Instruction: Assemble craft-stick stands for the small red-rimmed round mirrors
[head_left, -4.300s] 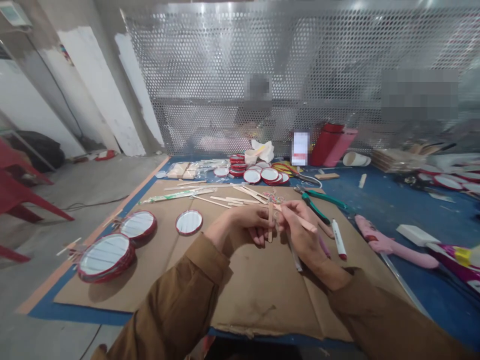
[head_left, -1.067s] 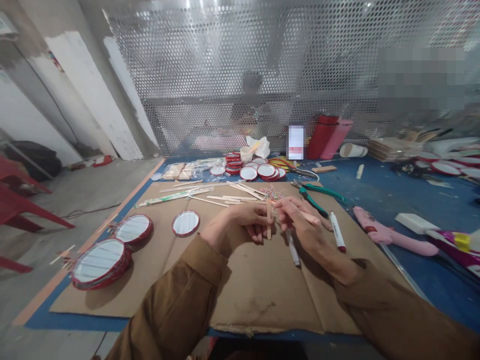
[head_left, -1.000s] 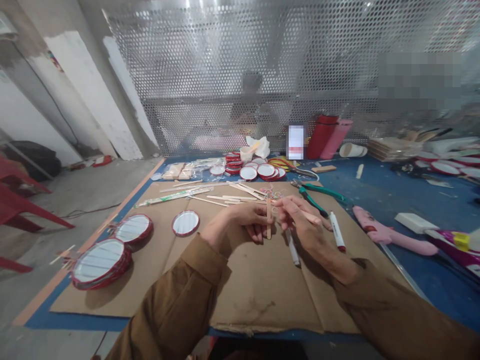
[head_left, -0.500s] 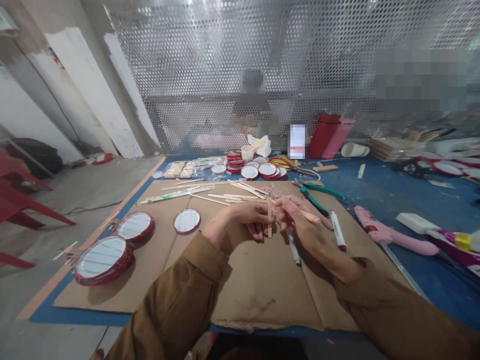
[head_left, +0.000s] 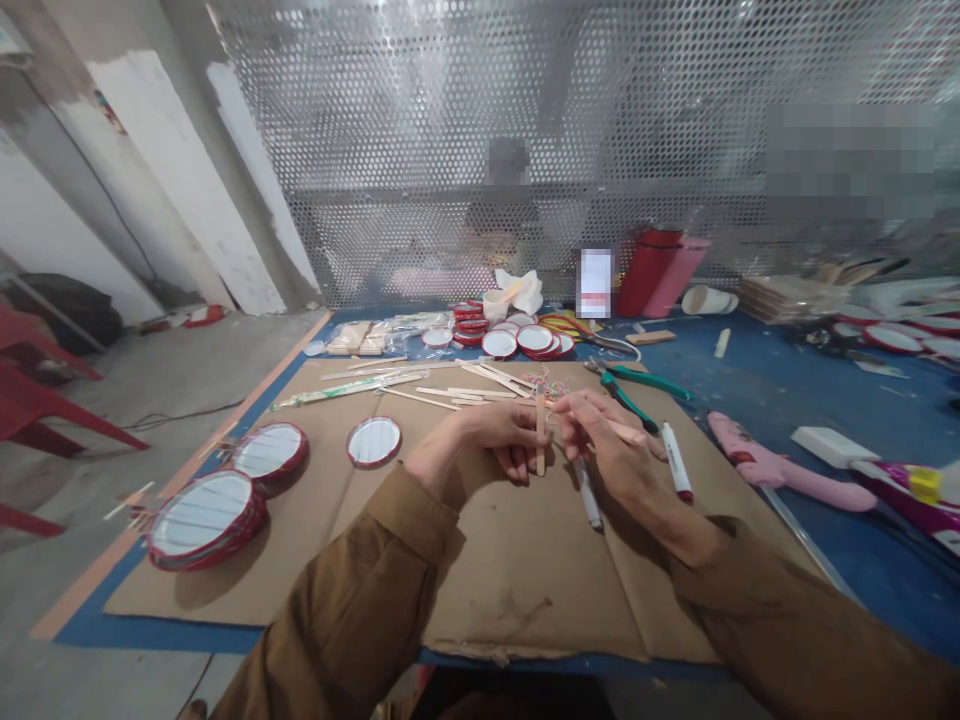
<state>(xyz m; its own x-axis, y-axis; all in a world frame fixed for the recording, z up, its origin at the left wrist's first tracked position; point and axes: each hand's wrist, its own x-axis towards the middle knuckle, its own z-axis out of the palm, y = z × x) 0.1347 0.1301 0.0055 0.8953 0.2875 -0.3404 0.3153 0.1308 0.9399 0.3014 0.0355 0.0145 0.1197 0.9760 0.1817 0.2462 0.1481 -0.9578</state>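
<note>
Forearms (head_left: 341, 595) angled inward, left hand (head_left: 504, 438) pinching a wooden stick (head_left: 540, 440) — right hand (head_left: 604, 445) pinching a pale rod (head_left: 628, 434)

Cardboard (head_left: 517, 590) lies on the worktop (head_left: 757, 400). On it, discs (head_left: 374, 442) lie left of the left hand (head_left: 504, 432), sticks (head_left: 474, 392) behind that hand, and a marker (head_left: 676, 462) right of the right hand (head_left: 609, 445). Bottles (head_left: 649, 272) stand farther back.

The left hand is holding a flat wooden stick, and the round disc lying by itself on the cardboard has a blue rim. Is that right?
Not quite: the round disc has a red rim, as the head view shows. The left hand does hold a flat wooden stick, and the disc does lie by itself on the cardboard.
</note>
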